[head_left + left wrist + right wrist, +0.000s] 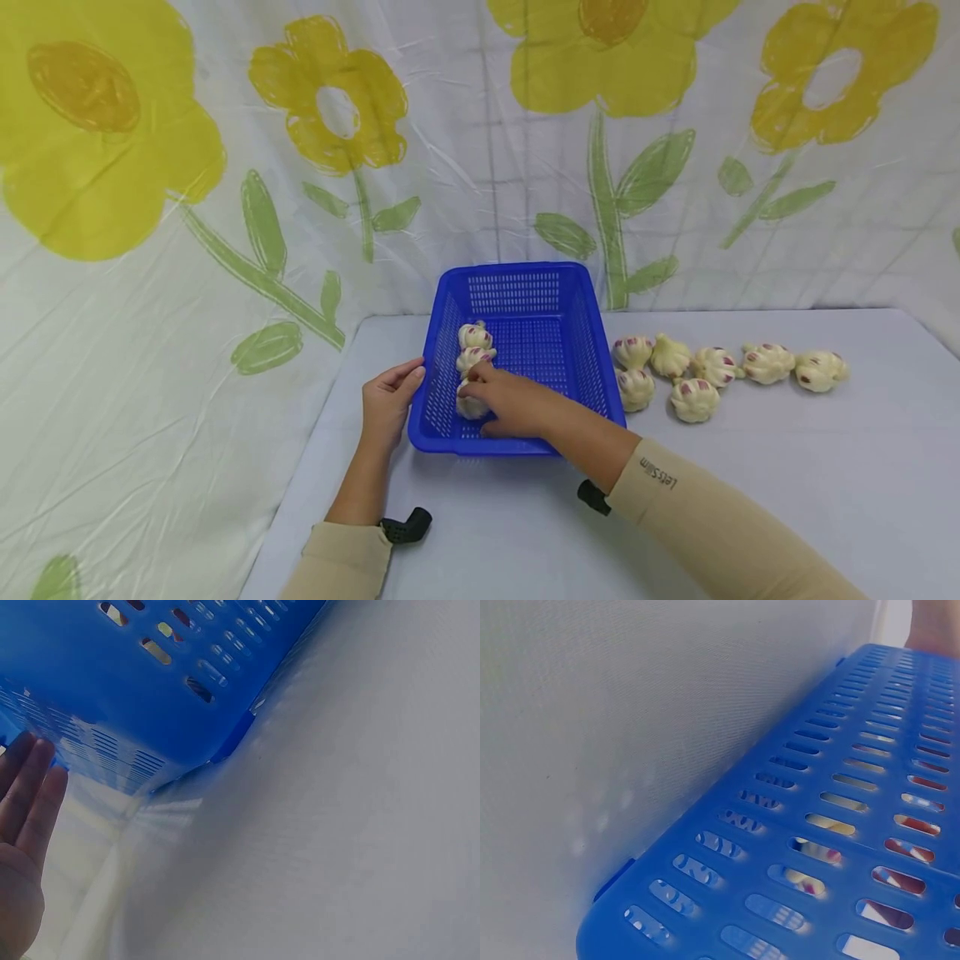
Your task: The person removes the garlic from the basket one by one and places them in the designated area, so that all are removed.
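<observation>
A blue plastic basket (525, 446) with slotted walls stands on the table. Along its left inner side lies a row of garlic bulbs, white with purple patches; the far bulb (476, 336) and the middle bulb (474, 359) show. My right hand (517, 402) reaches over the basket's right side and holds the nearest garlic bulb (471, 404) at the basket floor, its fingers bent over the top. At the left rim, my left hand (390, 402) touches the basket from outside. Its fingers (41, 810) look fairly straight in the left wrist view.
To the basket's right, several more garlic bulbs (694, 400) lie in a loose cluster on the white-covered table (787, 475). Behind the table hangs a white curtain (465, 192) with yellow flowers. The basket's slotted side fills much of the right wrist view.
</observation>
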`<state>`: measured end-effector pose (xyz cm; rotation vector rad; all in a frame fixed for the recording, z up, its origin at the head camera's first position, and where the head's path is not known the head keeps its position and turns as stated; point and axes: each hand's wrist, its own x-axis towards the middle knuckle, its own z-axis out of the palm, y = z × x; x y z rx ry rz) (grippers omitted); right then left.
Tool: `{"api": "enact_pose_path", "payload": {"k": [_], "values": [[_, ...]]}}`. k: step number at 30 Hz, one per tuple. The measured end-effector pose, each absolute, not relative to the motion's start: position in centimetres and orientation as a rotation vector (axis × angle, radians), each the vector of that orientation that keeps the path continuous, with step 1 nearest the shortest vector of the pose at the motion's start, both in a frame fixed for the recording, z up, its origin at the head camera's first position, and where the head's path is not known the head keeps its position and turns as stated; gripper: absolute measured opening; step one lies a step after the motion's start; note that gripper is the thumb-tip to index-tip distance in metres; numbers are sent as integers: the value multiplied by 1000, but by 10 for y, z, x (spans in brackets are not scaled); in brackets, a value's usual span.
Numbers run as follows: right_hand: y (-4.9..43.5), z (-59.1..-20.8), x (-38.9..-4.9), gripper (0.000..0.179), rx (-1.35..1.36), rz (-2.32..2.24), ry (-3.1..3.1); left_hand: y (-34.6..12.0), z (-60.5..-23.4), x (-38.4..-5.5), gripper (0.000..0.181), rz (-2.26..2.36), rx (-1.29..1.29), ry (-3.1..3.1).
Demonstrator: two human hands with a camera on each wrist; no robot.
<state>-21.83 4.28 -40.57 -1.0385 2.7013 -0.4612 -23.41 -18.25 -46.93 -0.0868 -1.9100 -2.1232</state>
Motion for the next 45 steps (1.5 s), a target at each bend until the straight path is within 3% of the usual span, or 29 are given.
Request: {"api": "enact_pose_path", "payload": {"k": [16, 25, 45], "values": [[44, -406, -219, 41, -986, -453, 2764, -181, -469, -234, 33, -2118, -87, -1895], [43, -406, -219, 46, -987, -439, 2719, -182, -470, -235, 34, -2112, -73, -1911], [45, -409, -218, 23, -985, -470, 2721, -182, -471, -236, 34, -2124, -90, -1903]]}}
